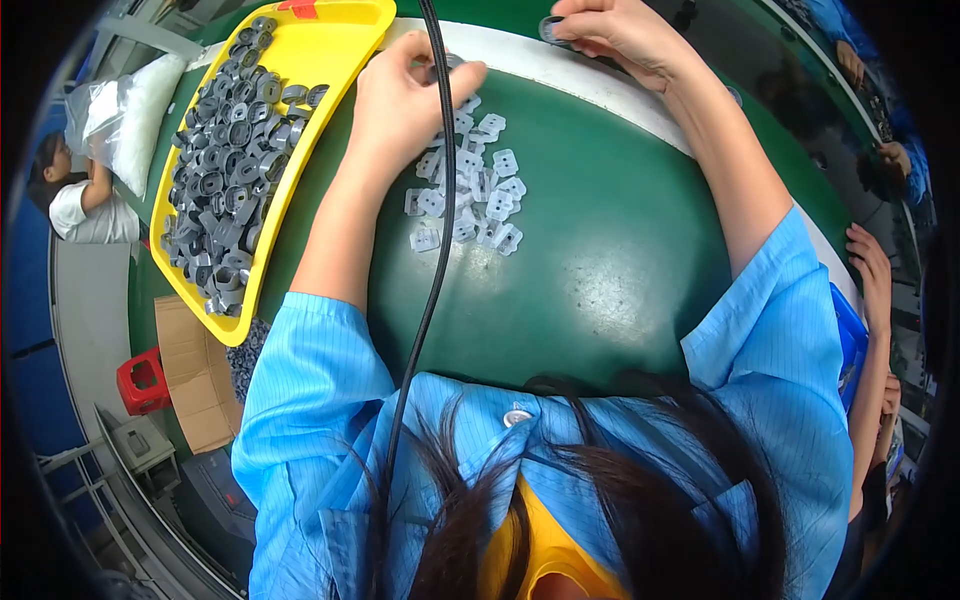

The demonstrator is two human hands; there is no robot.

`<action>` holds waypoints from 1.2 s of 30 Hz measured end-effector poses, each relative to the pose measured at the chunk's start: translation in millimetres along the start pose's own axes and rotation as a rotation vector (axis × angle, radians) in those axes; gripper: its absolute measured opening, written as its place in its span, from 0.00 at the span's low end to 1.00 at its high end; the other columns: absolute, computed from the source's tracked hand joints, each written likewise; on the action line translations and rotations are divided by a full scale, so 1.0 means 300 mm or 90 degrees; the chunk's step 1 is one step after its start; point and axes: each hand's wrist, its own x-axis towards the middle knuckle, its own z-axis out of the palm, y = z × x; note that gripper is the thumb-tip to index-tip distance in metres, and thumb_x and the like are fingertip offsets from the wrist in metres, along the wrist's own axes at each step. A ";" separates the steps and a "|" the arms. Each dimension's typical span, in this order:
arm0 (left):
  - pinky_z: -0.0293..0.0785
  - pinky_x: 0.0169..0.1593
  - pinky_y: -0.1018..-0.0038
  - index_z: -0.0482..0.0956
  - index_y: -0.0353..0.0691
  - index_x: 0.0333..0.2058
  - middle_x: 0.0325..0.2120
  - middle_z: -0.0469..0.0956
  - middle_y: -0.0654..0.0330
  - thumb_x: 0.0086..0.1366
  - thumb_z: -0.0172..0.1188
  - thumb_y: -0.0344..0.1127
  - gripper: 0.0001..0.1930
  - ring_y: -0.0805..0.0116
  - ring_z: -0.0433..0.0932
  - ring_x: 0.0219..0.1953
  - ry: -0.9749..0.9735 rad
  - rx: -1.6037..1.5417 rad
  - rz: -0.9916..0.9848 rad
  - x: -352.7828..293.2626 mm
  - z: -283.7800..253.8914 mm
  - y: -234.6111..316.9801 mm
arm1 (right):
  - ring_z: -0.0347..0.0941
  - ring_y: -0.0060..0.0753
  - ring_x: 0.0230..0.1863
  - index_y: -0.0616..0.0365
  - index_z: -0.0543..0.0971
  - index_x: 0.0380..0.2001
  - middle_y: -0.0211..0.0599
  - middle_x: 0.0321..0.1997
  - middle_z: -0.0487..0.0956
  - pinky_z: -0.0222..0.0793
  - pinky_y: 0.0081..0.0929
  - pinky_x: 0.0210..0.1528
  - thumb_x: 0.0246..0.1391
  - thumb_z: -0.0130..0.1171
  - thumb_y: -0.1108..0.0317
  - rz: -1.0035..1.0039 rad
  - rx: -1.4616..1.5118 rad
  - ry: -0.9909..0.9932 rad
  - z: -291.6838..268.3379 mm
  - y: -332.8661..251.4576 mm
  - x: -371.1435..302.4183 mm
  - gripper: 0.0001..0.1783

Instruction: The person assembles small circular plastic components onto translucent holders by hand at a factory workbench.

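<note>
At the far side of the green table, my left hand [395,105] is closed around a small grey plastic part [453,62], mostly hidden by the fingers. My right hand [630,48], farther right over the white strip, pinches a round grey part [549,30] by its edge. Between my arms lies a loose pile of translucent, square-cornered plastic pieces [500,205] with small holes. Left of my left hand, a yellow tray [285,195] bears a heap of grey ring-shaped plastic parts [228,165].
A black cable [447,200] hangs down across the view, in front of my left fingers. A cardboard box [195,375] and a red stool [143,382] stand at the lower left. Beyond the tray, a person handles a clear plastic bag [150,115]. Other people's arms [873,290] show at right.
</note>
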 end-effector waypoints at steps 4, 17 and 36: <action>0.61 0.22 0.87 0.74 0.39 0.29 0.17 0.70 0.69 0.57 0.64 0.42 0.12 0.83 0.67 0.18 0.027 -0.122 -0.046 0.018 -0.026 -0.034 | 0.72 0.25 0.27 0.63 0.77 0.32 0.33 0.25 0.78 0.69 0.21 0.33 0.42 0.63 0.74 -0.092 -0.275 0.182 -0.039 0.041 0.025 0.11; 0.71 0.47 0.80 0.68 0.32 0.53 0.45 0.74 0.55 0.57 0.60 0.28 0.24 0.73 0.76 0.42 -0.045 -0.122 -0.067 0.010 -0.080 -0.052 | 0.69 0.41 0.47 0.58 0.80 0.34 0.38 0.38 0.75 0.66 0.32 0.52 0.43 0.55 0.78 -0.574 -0.567 -0.101 0.259 0.062 -0.088 0.12; 0.73 0.40 0.82 0.71 0.34 0.48 0.35 0.78 0.57 0.52 0.64 0.24 0.22 0.74 0.78 0.37 0.040 -0.109 0.027 -0.024 0.038 0.001 | 0.75 0.35 0.23 0.63 0.78 0.23 0.42 0.20 0.77 0.70 0.29 0.29 0.41 0.66 0.61 -0.284 -0.576 -0.019 0.125 -0.012 -0.070 0.15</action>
